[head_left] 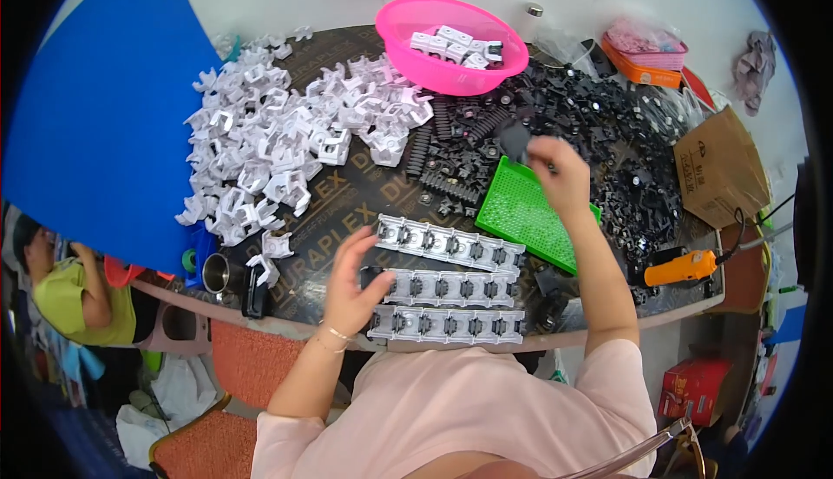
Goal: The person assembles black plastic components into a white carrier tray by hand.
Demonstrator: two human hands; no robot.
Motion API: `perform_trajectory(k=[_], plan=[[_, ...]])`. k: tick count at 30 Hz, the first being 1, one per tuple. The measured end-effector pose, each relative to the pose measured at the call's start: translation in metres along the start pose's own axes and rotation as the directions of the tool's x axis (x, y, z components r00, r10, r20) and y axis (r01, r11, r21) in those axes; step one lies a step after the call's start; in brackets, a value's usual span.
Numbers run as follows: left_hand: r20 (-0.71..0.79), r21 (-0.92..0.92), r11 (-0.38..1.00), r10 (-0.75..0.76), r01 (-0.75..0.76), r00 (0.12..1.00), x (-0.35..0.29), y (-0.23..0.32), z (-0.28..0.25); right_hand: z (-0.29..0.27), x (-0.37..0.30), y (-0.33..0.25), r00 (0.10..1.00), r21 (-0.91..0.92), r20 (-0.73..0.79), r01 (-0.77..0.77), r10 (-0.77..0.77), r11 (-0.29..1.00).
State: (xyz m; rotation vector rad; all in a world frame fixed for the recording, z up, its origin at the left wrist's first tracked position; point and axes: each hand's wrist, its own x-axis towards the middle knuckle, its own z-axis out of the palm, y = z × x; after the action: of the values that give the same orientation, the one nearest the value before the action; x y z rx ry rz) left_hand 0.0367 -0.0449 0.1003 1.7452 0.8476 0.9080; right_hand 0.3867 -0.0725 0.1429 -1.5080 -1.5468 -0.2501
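My left hand (pixel 351 284) rested with loose, spread fingers on the left end of the middle row of white clips (pixel 447 287) near the surface's front edge. My right hand (pixel 560 173) reached over the green tray (pixel 521 214), fingers pinched on a small black part (pixel 550 167) beside the black pile (pixel 607 145).

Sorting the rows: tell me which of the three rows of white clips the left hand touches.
The middle row: the left hand rests at its left end, unlike the rows above and below.
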Motion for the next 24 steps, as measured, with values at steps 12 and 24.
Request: perform_trajectory(k=[12, 24], plan=[[0.015, -0.353, 0.919, 0.190, -0.173, 0.982, 0.004, 0.030, 0.035, 0.022, -0.053, -0.116, 0.893, 0.265, 0.087, 0.407, -0.442, 0.874], [0.044, 0.085, 0.936, 0.340, -0.343, 0.939, 0.012, 0.031, 0.003, 0.056, -0.037, -0.145, 0.757, 0.445, 0.634, -0.521, 0.154, 0.728]])
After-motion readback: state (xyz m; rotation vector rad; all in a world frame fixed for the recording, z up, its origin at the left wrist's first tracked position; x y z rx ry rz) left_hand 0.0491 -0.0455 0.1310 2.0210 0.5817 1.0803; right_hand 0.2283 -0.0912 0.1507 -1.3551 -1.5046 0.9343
